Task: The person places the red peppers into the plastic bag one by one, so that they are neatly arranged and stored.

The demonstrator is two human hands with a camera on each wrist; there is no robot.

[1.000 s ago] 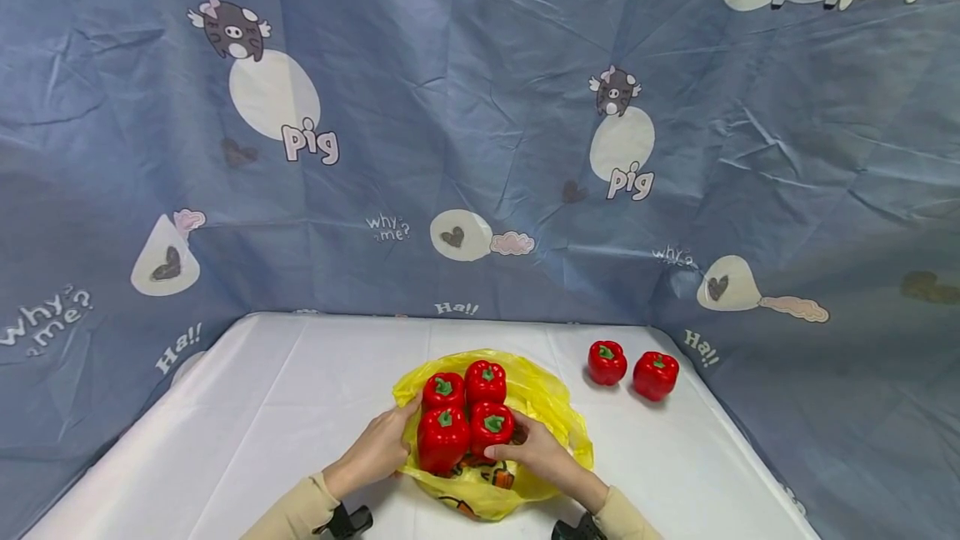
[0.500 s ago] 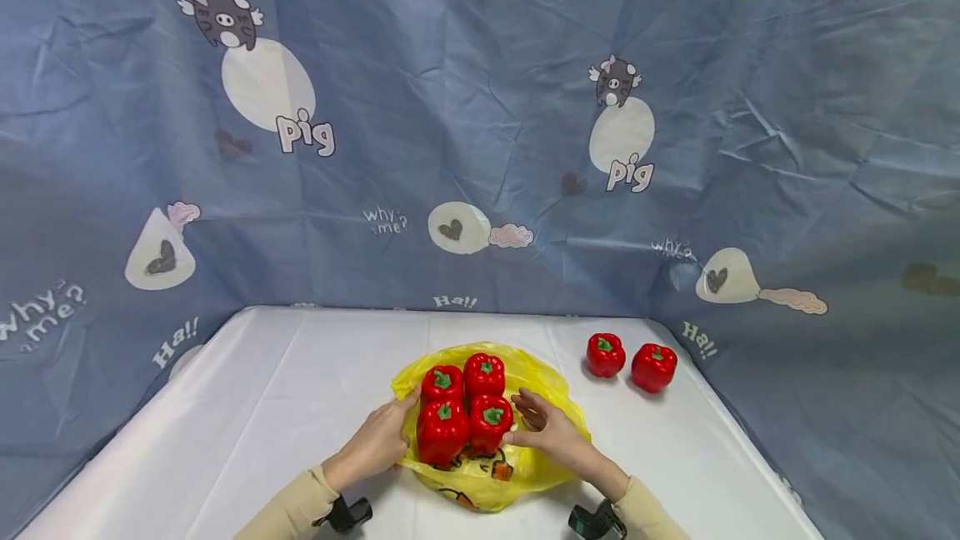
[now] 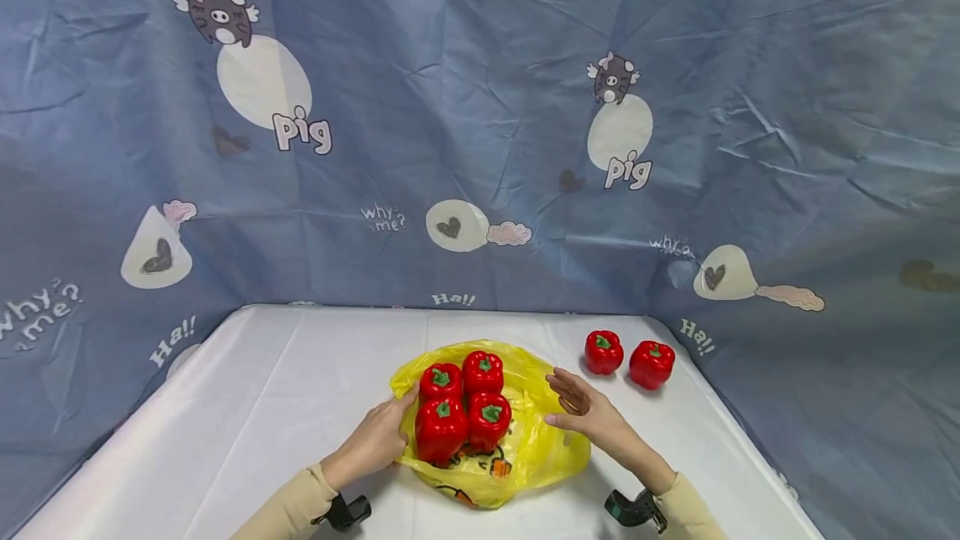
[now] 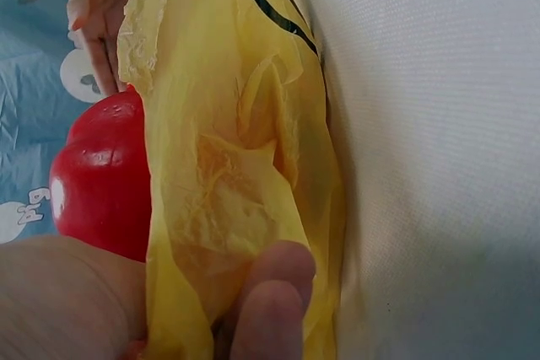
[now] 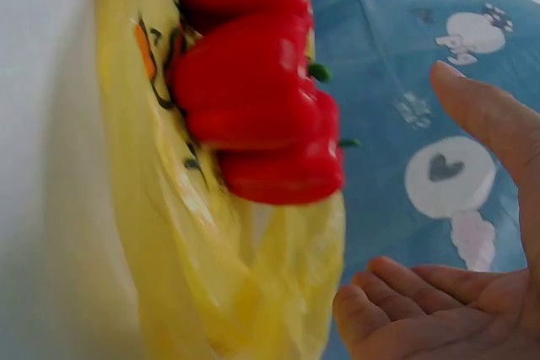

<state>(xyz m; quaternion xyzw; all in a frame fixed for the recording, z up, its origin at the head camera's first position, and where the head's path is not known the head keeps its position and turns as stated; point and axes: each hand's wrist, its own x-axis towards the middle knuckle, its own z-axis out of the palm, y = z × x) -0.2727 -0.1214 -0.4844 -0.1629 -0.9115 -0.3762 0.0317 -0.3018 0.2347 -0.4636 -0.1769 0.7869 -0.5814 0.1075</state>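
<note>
Several red bell peppers [image 3: 441, 432] with green stems stand bunched in the left part of a yellow plastic bag [image 3: 551, 461], whose mouth lies spread open. My left hand [image 3: 375, 440] grips the bag's left rim. In the left wrist view its fingertips [image 4: 274, 292] press the outside of the plastic, close beside a pepper [image 4: 101, 179]. My right hand [image 3: 592, 421] hovers over the bag's right edge, empty, thumb and fingers spread apart. The right wrist view shows its bare palm [image 5: 456, 322] apart from the peppers [image 5: 245, 82].
Two more red bell peppers, one [image 3: 603, 352] left of the other [image 3: 652, 365], stand on the white table [image 3: 322, 373] at the back right. A blue curtain with pig prints [image 3: 360, 148] rises behind the table and along its sides.
My right hand has let go of the front right pepper in the bag and moved right, away from it. The left hand keeps its grip on the bag's rim.
</note>
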